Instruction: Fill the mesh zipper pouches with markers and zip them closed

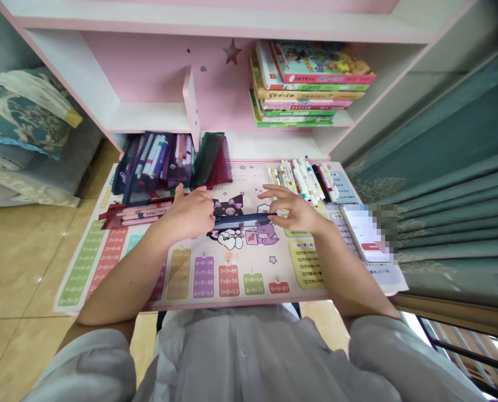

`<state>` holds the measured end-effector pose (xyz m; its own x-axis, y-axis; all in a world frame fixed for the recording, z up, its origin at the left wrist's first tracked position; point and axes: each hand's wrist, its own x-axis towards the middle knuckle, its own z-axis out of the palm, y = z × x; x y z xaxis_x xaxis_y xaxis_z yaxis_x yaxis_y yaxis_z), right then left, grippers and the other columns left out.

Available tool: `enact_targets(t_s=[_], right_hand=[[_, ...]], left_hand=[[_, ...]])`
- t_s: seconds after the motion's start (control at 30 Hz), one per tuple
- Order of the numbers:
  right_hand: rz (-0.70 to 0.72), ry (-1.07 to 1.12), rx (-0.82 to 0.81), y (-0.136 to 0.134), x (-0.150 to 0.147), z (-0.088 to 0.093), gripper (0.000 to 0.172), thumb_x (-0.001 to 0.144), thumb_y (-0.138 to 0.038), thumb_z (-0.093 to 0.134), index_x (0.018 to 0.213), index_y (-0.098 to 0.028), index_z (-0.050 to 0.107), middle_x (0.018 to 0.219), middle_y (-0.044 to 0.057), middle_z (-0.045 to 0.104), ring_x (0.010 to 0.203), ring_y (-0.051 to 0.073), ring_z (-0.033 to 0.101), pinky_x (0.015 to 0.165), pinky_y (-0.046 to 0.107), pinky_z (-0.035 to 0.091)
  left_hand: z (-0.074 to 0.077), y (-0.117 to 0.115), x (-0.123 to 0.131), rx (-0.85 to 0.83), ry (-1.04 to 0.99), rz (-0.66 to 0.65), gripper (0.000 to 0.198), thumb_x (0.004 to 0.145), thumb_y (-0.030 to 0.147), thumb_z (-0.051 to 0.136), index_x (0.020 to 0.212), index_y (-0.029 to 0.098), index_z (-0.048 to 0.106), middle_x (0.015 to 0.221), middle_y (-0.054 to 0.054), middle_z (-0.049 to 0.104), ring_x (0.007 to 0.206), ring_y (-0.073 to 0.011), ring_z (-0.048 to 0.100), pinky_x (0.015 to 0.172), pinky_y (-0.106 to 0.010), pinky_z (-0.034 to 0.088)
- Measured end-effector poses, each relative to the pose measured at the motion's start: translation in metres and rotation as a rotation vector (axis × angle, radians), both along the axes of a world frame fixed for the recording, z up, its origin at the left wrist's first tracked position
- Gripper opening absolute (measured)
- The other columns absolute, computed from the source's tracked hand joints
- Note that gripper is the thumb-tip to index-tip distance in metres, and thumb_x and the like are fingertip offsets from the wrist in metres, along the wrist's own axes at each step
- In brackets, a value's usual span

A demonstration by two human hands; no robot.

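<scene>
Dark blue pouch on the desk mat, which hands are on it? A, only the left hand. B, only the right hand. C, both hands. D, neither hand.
C. The left hand holds one end of the dark blue pouch, and the right hand pinches the other end.

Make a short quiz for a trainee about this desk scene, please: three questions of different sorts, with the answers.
1. What do the left hand and the right hand hold between them?
2. Where does the smartphone lie on the multiplication mat? A: left edge. B: right edge. C: centre.
3. True or false: the coloured markers lie on the mat.

Key: 1. A flat dark blue pencil pouch. 2. B. 3. True.
</scene>
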<state>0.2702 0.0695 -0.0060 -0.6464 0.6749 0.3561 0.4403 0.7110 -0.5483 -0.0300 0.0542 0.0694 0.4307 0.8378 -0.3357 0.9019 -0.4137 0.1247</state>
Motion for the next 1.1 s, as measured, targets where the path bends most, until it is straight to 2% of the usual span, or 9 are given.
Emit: enact_targets(t_s=[0.4,0.57,0.7,0.97,1.1], right_hand=[[-0.001,0.002,0.011,0.000,0.000,-0.001,0.010,0.081,-0.021,0.064,0.071,-0.024,0.062,0.127,0.006,0.067,0.137,0.031,0.049,0.110,0.057,0.042],[-0.002,0.008,0.012,0.000,0.000,-0.002,0.011,0.082,-0.022,0.063,0.071,-0.024,0.062,0.126,0.006,0.067,0.137,0.030,0.049,0.110,0.057,0.043],[-0.005,0.008,0.003,0.000,0.000,-0.002,0.011,0.082,-0.022,0.063,0.071,-0.025,0.063,0.126,0.005,0.067,0.137,0.030,0.049,0.110,0.057,0.043],[-0.013,-0.002,0.013,0.000,0.001,-0.001,0.011,0.082,-0.022,0.063,0.071,-0.025,0.062,0.126,0.006,0.068,0.136,0.030,0.050,0.110,0.056,0.043],[-0.022,0.002,0.009,0.000,0.002,-0.001,0.010,0.080,-0.020,0.063,0.070,-0.024,0.062,0.125,0.006,0.069,0.136,0.031,0.051,0.111,0.056,0.042]], left_hand=[[0.005,0.001,-0.004,-0.006,0.029,-0.013,0.023,0.084,0.016,0.045,0.076,0.019,0.067,0.128,-0.010,0.066,0.143,-0.0300,0.038,0.116,-0.073,0.013],[0.009,0.001,-0.005,-0.021,0.045,-0.012,0.026,0.085,0.016,0.044,0.071,0.019,0.065,0.126,-0.008,0.066,0.142,-0.0330,0.039,0.116,-0.073,0.015],[0.012,0.000,-0.006,-0.033,0.059,-0.010,0.025,0.086,0.016,0.044,0.072,0.019,0.065,0.127,-0.008,0.066,0.143,-0.0314,0.039,0.117,-0.071,0.013],[0.015,0.001,-0.005,-0.055,0.062,-0.006,0.022,0.083,0.014,0.047,0.073,0.018,0.066,0.127,-0.009,0.066,0.143,-0.0335,0.038,0.115,-0.073,0.014],[0.016,0.002,-0.007,-0.045,0.090,-0.017,0.021,0.079,0.012,0.048,0.066,0.018,0.063,0.124,-0.007,0.067,0.141,-0.0342,0.040,0.116,-0.073,0.016]])
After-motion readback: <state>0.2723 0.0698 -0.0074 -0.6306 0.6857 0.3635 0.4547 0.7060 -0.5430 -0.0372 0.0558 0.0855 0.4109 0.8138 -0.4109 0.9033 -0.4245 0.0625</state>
